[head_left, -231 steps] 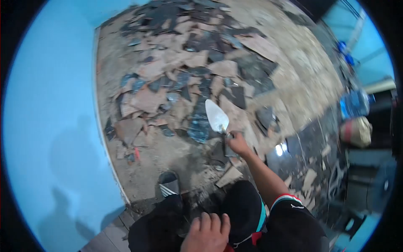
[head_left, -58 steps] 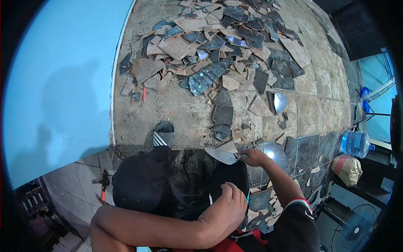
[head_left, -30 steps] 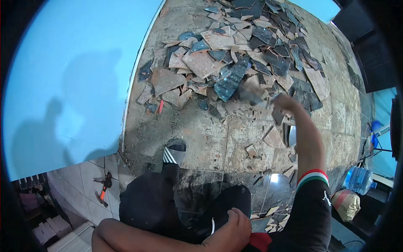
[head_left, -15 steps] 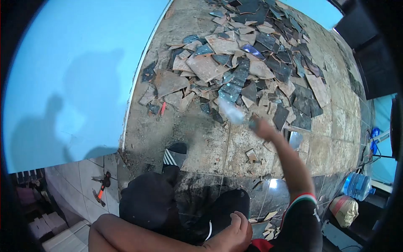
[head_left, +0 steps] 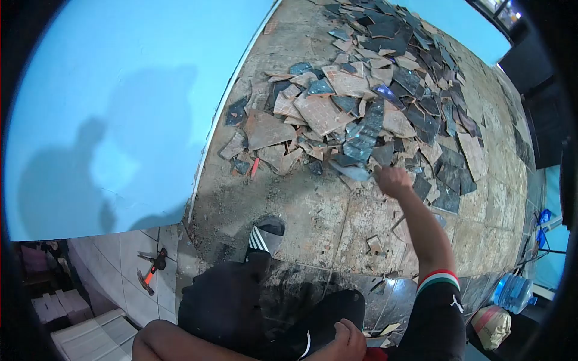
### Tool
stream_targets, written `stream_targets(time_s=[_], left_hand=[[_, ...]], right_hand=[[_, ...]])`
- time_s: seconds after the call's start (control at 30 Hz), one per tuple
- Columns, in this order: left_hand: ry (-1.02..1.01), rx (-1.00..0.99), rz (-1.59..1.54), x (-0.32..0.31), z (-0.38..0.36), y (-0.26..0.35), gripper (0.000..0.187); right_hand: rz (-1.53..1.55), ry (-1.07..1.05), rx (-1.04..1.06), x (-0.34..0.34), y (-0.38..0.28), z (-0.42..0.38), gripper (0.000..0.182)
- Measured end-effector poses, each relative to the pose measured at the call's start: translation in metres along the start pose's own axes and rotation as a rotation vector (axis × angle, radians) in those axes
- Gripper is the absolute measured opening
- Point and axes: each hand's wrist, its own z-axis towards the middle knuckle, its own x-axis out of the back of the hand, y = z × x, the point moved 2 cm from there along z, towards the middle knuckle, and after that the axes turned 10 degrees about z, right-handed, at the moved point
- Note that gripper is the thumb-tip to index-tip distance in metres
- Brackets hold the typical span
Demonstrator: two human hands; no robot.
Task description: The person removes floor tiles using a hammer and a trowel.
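My right hand (head_left: 394,180) is closed around the handle of a trowel-like tool, whose pale, motion-blurred blade (head_left: 351,171) points left at the near edge of a heap of broken tiles (head_left: 322,114). Bare, dusty floor shows just below the blade. Near the bottom of the view, my left hand (head_left: 349,342) rests by my knee, its fingers curled together; whether anything is inside them is hidden. A small red piece (head_left: 254,168) lies at the heap's left edge.
A hammer (head_left: 152,271) with an orange handle lies on pale tiles at the left. The blue wall (head_left: 108,132) borders the floor. At the right are a large water bottle (head_left: 513,293) and a sack (head_left: 490,327). My shoe (head_left: 265,236) stands below the heap.
The view has shifted, so the heap appears further right and lower. My right hand and the tool have moved, and the blade now lies closer against the heap's edge.
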Motion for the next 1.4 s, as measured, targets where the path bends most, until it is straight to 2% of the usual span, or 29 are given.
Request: stream_targets(time_s=[0.1, 0.13, 0.17, 0.2, 0.33, 0.43, 0.5, 0.57, 0.63, 0.73, 0.8, 0.83, 0.87, 0.9, 0.93, 0.97, 1.0, 1.07, 1.17, 1.2, 1.27, 1.3, 1.33, 1.4], left_hand=[[-0.006, 0.022, 0.01, 0.0, -0.001, -0.003, 0.043], [-0.008, 0.033, 0.006, 0.001, -0.001, -0.004, 0.044], [-0.01, 0.04, 0.001, 0.002, -0.002, -0.004, 0.044], [-0.014, 0.036, -0.007, 0.003, -0.002, -0.004, 0.044], [-0.007, 0.027, -0.009, 0.004, -0.001, -0.004, 0.045], [-0.003, 0.0, -0.043, 0.008, -0.005, -0.008, 0.045], [-0.004, -0.007, -0.038, 0.007, -0.005, -0.006, 0.045], [-0.014, 0.015, -0.001, 0.002, -0.004, 0.002, 0.045], [-0.012, 0.027, 0.002, 0.0, -0.002, 0.004, 0.044], [-0.019, 0.004, -0.015, 0.002, -0.001, -0.001, 0.043], [-0.027, -0.004, -0.012, 0.003, 0.0, -0.005, 0.043], [-0.03, -0.004, -0.002, 0.002, 0.001, -0.006, 0.043], [-0.031, -0.004, 0.009, 0.001, 0.003, -0.007, 0.043], [-0.046, -0.003, 0.034, 0.0, 0.005, -0.006, 0.043], [-0.062, -0.003, 0.06, -0.001, 0.008, -0.006, 0.044], [-0.079, -0.007, 0.081, -0.001, 0.009, -0.005, 0.044], [-0.073, -0.005, 0.05, 0.0, 0.01, -0.006, 0.045], [-0.051, -0.001, -0.021, 0.005, 0.012, -0.008, 0.046], [-0.061, -0.021, -0.026, 0.018, 0.011, -0.021, 0.051], [-0.059, -0.007, -0.017, 0.013, 0.012, -0.014, 0.053], [-0.049, 0.021, 0.009, -0.001, 0.014, 0.001, 0.056], [-0.042, 0.013, 0.003, 0.001, 0.014, 0.0, 0.056], [-0.036, 0.007, -0.003, 0.002, 0.013, -0.002, 0.056], [-0.026, 0.005, 0.02, 0.002, 0.012, -0.002, 0.056]], right_hand=[[-0.086, 0.001, -0.009, 0.065, 0.017, 0.014, 0.026], [-0.084, 0.066, -0.077, 0.071, 0.046, 0.026, 0.026], [-0.036, 0.017, -0.254, 0.082, 0.07, 0.036, 0.033], [-0.069, 0.16, -0.132, 0.09, 0.082, 0.027, 0.035], [0.234, 0.237, -0.318, 0.108, 0.083, 0.014, 0.044], [0.33, 0.221, -0.301, 0.08, 0.075, 0.0, 0.047], [0.335, 0.219, -0.141, 0.008, 0.076, -0.009, 0.049], [0.21, -0.06, -0.13, -0.023, 0.034, -0.042, 0.046], [0.22, -0.164, 0.026, -0.039, -0.002, -0.067, 0.039], [0.208, -0.204, 0.031, -0.043, 0.015, -0.058, 0.041], [0.162, -0.257, -0.119, 0.004, 0.026, -0.038, 0.046], [0.063, -0.261, -0.166, 0.001, 0.054, -0.011, 0.044], [0.039, -0.176, -0.205, 0.012, 0.077, 0.007, 0.039], [0.069, -0.112, -0.147, 0.067, 0.064, -0.002, 0.038], [-0.014, -0.119, -0.237, 0.073, 0.088, 0.019, 0.043], [0.132, 0.023, -0.29, 0.094, 0.098, 0.015, 0.043], [0.162, 0.087, -0.279, 0.081, 0.14, 0.039, 0.044], [0.449, 0.454, -0.445, 0.115, 0.151, 0.028, 0.045], [0.538, 0.783, -0.213, 0.127, 0.174, 0.011, 0.042], [0.551, 0.616, -0.269, 0.126, 0.168, 0.001, 0.039], [0.429, 0.343, -0.239, 0.103, 0.148, -0.017, 0.038], [0.437, 0.252, -0.149, 0.091, 0.129, -0.034, 0.04], [0.432, 0.214, -0.145, 0.046, 0.139, -0.032, 0.041], [0.379, -0.102, -0.168, 0.032, 0.112, -0.052, 0.051]])
